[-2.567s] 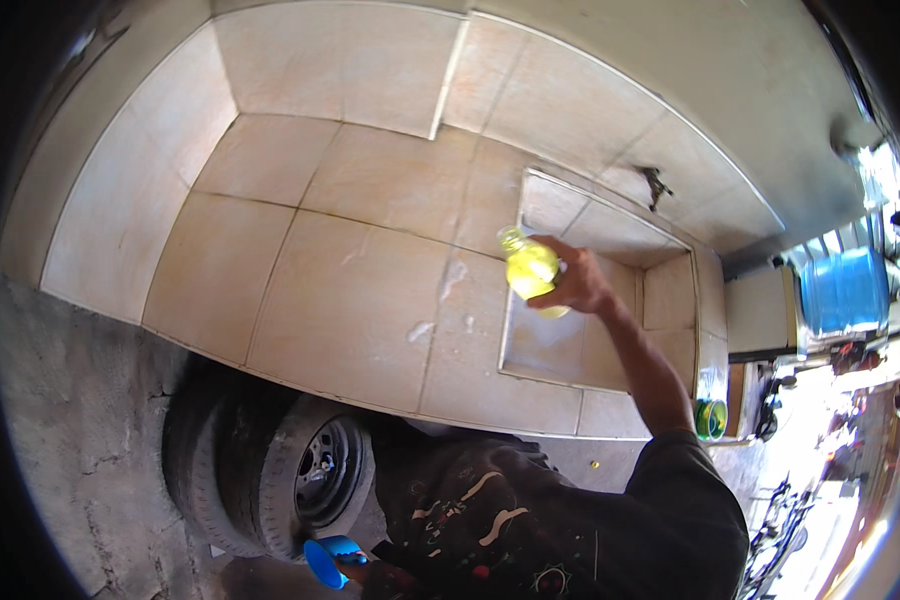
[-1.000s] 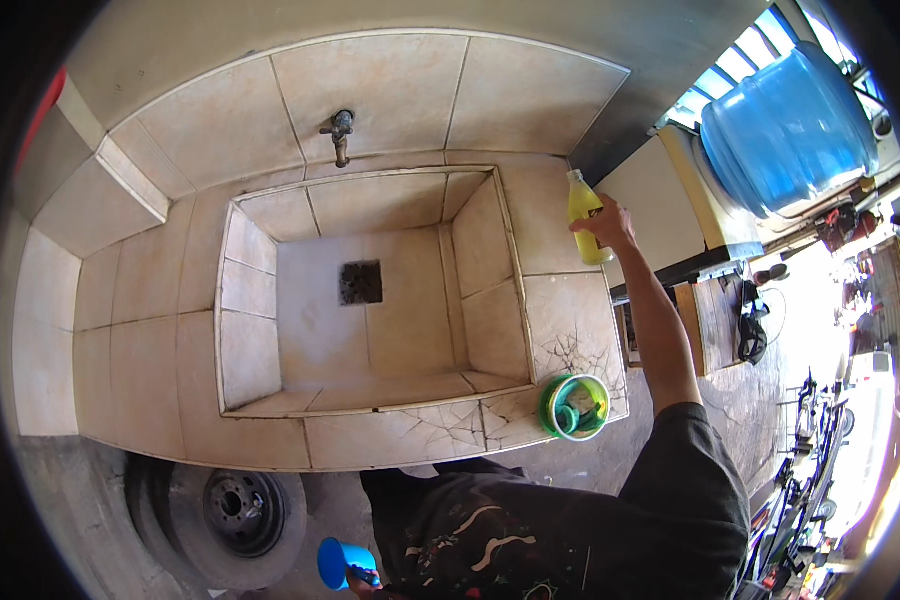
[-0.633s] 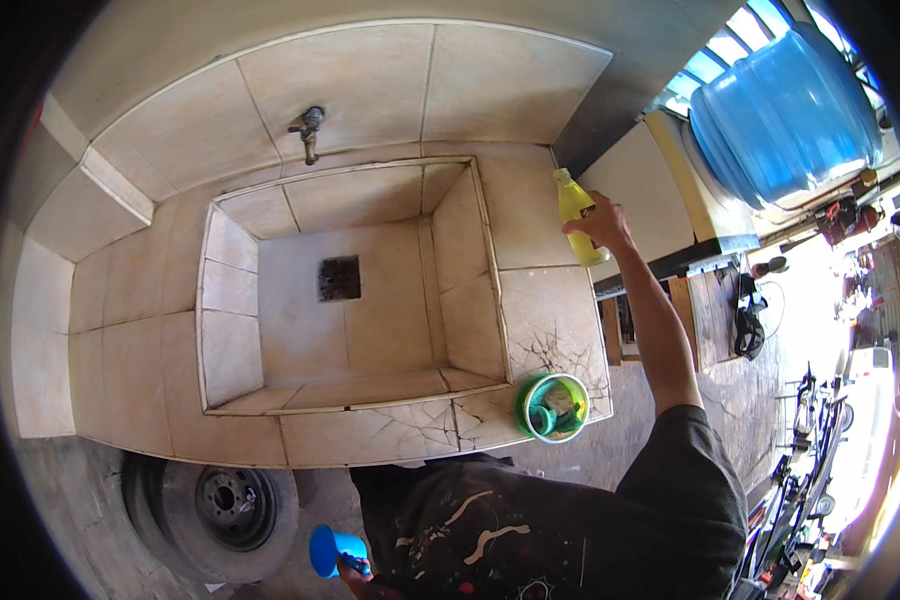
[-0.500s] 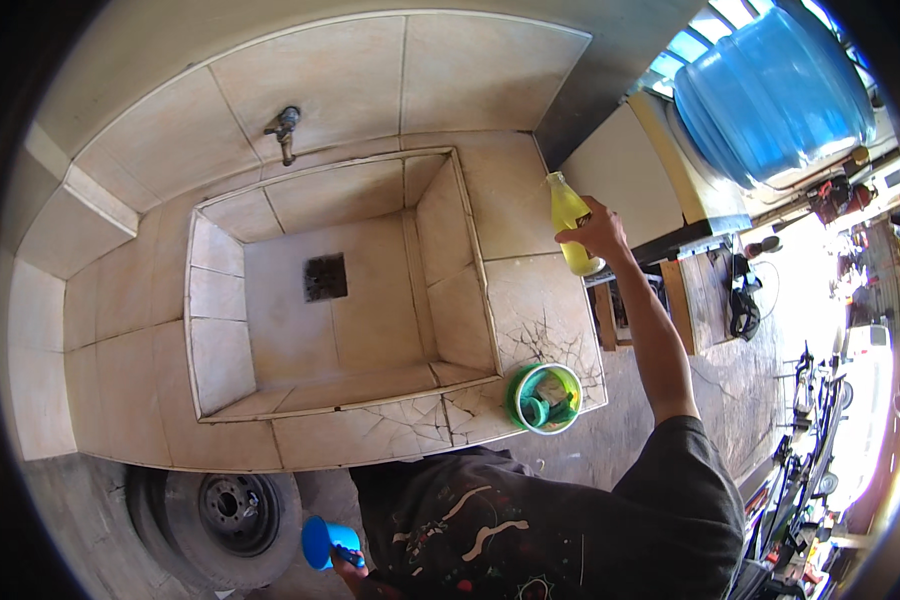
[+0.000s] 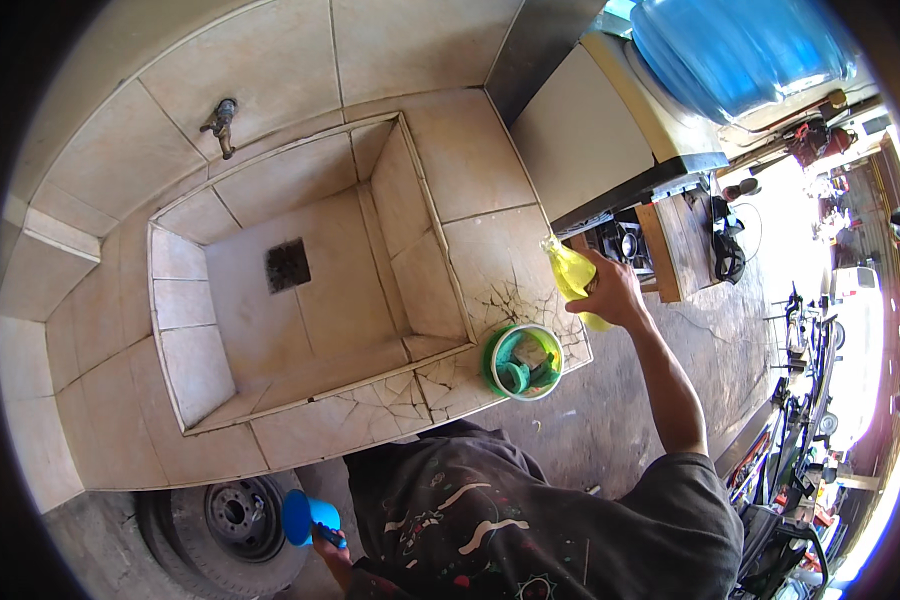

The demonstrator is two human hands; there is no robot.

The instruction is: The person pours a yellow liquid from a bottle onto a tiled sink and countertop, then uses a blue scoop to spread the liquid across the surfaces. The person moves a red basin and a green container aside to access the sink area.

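My right hand (image 5: 615, 290) is wrapped round a clear bottle (image 5: 568, 266) of yellow liquid, held tilted over the right end of the tiled counter. Close below it, on the counter's front corner, stands a round green tub (image 5: 492, 362) with a pale rim and green pieces inside that I cannot make out. Low at the left, in front of the counter, my left hand (image 5: 332, 546) grips the handle of a blue plastic mug (image 5: 308, 518). The inside of the mug is only partly visible.
A tiled sink (image 5: 195, 350) with a dark square drain (image 5: 288, 265) is set into the counter (image 5: 335, 415). A tap (image 5: 220, 128) juts from the wall. A wheel (image 5: 238, 515) stands below. At right are a water dispenser (image 5: 595, 130) with a blue jug (image 5: 740, 50) and a wooden bench (image 5: 685, 235).
My right hand has lifted the bottle off the counter's right edge and brought it nearer, towards the green tub. The whole view has shifted; my left hand still holds the mug.
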